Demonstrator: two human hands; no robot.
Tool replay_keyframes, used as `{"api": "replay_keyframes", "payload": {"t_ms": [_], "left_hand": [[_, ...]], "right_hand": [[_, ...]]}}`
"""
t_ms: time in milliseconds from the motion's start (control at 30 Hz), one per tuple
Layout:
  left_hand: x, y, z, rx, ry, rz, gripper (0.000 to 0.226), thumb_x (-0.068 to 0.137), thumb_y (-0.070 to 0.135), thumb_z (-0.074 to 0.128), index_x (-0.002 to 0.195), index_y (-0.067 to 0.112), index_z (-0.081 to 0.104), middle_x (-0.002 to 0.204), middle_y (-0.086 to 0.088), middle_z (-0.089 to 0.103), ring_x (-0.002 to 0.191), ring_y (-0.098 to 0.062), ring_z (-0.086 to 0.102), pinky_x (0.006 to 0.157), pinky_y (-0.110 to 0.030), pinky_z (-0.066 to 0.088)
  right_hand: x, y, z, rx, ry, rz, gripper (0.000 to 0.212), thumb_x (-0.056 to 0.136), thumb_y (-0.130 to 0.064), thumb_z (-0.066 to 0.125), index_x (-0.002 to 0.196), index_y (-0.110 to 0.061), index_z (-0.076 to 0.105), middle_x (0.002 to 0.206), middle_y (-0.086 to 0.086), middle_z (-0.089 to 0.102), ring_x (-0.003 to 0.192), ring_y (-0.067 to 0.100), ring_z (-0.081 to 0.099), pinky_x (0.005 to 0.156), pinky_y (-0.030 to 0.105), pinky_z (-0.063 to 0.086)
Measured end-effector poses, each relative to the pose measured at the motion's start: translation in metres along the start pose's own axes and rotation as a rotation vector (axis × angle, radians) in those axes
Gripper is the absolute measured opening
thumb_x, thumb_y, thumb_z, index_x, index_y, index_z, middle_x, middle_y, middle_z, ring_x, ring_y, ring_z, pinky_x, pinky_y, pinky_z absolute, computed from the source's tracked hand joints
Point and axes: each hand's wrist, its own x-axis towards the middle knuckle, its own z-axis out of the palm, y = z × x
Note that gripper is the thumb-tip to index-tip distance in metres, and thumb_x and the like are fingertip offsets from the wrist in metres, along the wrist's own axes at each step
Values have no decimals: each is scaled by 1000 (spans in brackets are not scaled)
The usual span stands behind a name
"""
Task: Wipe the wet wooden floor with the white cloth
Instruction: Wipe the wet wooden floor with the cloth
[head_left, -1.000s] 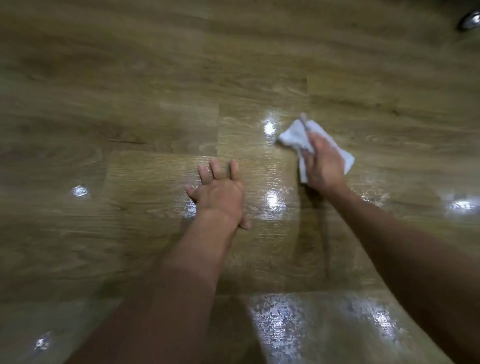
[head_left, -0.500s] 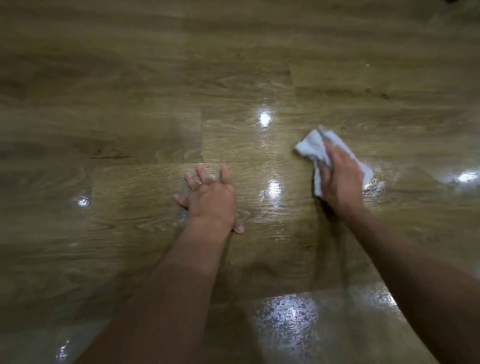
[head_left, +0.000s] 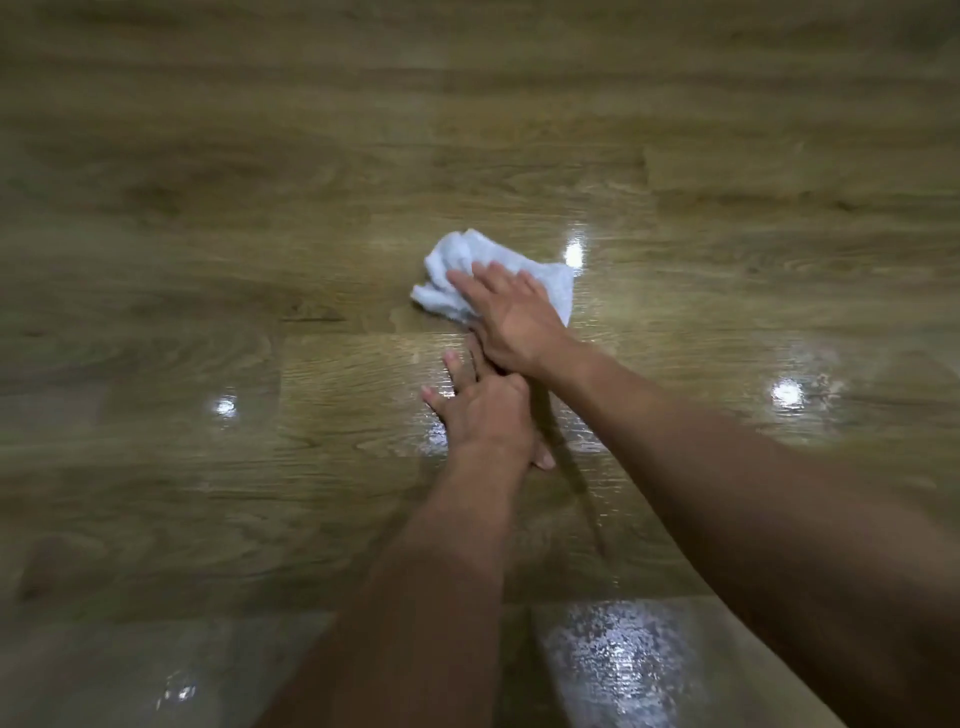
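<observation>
Head view: shows the white cloth (head_left: 457, 262) bunched in soft folds on the wooden floor (head_left: 208, 270), just above the frame's middle, at twelve o'clock from the left hand (head_left: 488, 410). Shows the right hand (head_left: 514, 322) laid flat over the cloth's right half, fingers (head_left: 467, 286) straight and close together, pressing down rather than gripping, pointing toward ten o'clock. Finds the left hand spread flat on the bare boards, propping, holding nothing, with some fingertips tucked under the right wrist. Picks out wet sheen and light glints at three, nine and five o'clock of the hands, so judges plenty left to dry. Reads as light, limp terry: no stiffness, probably heavier and clingier once soaked, dragging rather than gliding over the film. Calls for a broad palm over the middle of the bunch, not a pinch at a corner, to keep the loose folds at the left edge from trailing. Warns of slick boards under the propping palm. No other view to consult.
</observation>
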Motion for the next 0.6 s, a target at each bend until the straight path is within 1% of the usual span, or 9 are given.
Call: {"api": "replay_keyframes", "payload": {"t_ms": [33,100,133,200,233,300,400,533,600], "left_hand": [[-2,-8,2,-10,53,38,103,62,44,85,146,20,31,160,-10,-7,145,-40,-6,109,-66,14],[-4,-34,3,-57,181,77,87,74,43,76,145,21,30,159,-9,3,146,-36,3,112,-58,20],[-3,-52,-2,-70,220,25,87,76,46,73,146,23,28,159,-10,4,146,-35,5,113,-58,18],[-10,-93,-17,-62,214,-226,100,69,61,73,148,28,22,159,-13,-1,145,-38,3,111,-65,13],[-12,-113,-25,-72,200,-345,106,65,64,74,149,31,18,159,-14,-7,144,-43,0,109,-69,13],[-20,-141,-35,-120,140,-457,112,62,67,73,149,38,9,158,-14,-16,142,-48,-5,106,-72,12],[-28,-155,-29,-203,95,-447,111,66,72,66,147,46,-5,156,-11,-24,141,-49,-12,105,-74,9],[-20,-154,-27,-225,91,-468,111,67,72,64,146,46,-10,155,-14,-26,139,-52,-14,100,-78,6],[-19,-153,-27,-205,77,-477,111,67,73,63,146,45,-11,155,-17,-26,138,-54,-14,98,-80,5]], "right_hand": [[-2,1,-1,24,1,-54,58,97,-30,45,151,-28,24,157,6,25,146,24,20,117,44,13],[-4,12,-8,84,52,-92,52,99,-29,45,149,-26,31,155,5,32,144,21,27,116,42,19],[-2,18,-11,104,104,-65,51,99,-29,45,148,-23,34,153,7,36,142,22,31,115,41,22],[8,23,-11,83,197,45,52,97,-29,43,147,-16,36,147,13,43,136,28,38,110,39,28],[16,20,-11,45,235,111,54,95,-30,42,146,-14,36,143,18,46,132,32,42,106,41,31],[35,8,-9,-39,257,237,57,91,-31,40,144,-12,34,136,22,47,125,38,45,100,47,35],[67,-20,-1,-88,212,303,63,89,-35,36,146,-10,26,142,22,39,132,41,34,106,54,27],[104,-64,10,-77,147,246,63,93,-33,39,150,-14,18,149,19,30,138,41,24,111,55,16],[118,-91,14,-66,97,177,63,94,-33,38,151,-16,16,152,18,26,141,40,21,112,54,13]]}}
